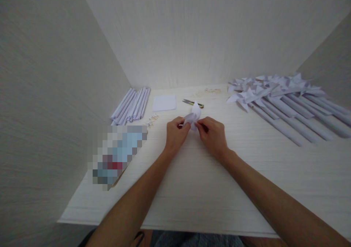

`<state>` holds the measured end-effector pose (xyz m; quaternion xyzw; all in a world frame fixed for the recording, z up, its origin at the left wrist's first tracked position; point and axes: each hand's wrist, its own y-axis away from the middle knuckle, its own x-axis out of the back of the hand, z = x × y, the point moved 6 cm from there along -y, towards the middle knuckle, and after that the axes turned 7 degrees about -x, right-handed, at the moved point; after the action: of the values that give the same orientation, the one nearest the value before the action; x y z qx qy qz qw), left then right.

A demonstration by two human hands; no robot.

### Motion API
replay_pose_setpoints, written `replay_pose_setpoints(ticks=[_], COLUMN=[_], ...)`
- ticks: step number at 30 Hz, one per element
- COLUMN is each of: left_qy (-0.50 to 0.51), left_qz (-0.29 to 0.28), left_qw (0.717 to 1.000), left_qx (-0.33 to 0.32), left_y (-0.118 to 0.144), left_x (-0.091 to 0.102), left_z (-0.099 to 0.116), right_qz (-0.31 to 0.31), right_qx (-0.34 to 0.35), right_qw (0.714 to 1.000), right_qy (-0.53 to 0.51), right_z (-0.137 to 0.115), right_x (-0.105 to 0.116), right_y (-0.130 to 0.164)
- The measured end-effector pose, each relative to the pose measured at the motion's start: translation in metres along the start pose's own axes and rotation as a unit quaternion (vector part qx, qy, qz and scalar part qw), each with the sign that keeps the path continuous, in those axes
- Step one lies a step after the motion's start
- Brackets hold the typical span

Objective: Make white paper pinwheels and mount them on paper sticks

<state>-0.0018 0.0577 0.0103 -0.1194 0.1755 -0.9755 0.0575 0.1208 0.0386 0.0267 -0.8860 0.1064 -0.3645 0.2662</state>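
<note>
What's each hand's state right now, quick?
Left hand: closed, holding the white paper piece between its fingers.
Right hand: closed, pinching the same piece from the other side.

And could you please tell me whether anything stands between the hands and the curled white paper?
Nothing visible does: the left hand and the right hand both grip the curled white paper. The thread snips lie beyond it, not between.
</note>
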Motion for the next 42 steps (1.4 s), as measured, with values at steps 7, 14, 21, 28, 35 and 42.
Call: replay_pose_setpoints(ticks=[7, 14, 21, 28, 35, 42], left_qy=[0.013, 0.009, -0.002, -0.018, -0.045, -0.033], left_qz=[-0.003, -0.004, -0.010, -0.020, -0.027, -0.035], left_qw=[1.000, 1.000, 1.000, 0.999, 0.995, 0.993], left_qx=[0.000, -0.001, -0.015, -0.031, -0.087, -0.112], left_y=[0.000, 0.000, 0.001, 0.001, 0.003, 0.004], left_x=[0.000, 0.001, 0.000, -0.003, -0.005, -0.003], left_z=[0.002, 0.003, 0.003, 0.003, 0.012, 0.017], right_qz=[-0.003, -0.014, -0.017, -0.002, 0.015, -0.015], right_qx=[0.007, 0.007, 0.004, 0.000, -0.009, -0.037], right_qw=[1.000, 1.000, 1.000, 1.000, 0.999, 0.998], right_qy=[-0.003, -0.003, -0.002, 0.022, 0.029, 0.048], right_z=[0.000, -0.001, 0.000, -0.001, 0.000, 0.004], right_x=[0.000, -0.001, -0.002, -0.002, -0.001, -0.005], right_y=[0.000, 0.000, 0.000, 0.001, 0.001, -0.001])
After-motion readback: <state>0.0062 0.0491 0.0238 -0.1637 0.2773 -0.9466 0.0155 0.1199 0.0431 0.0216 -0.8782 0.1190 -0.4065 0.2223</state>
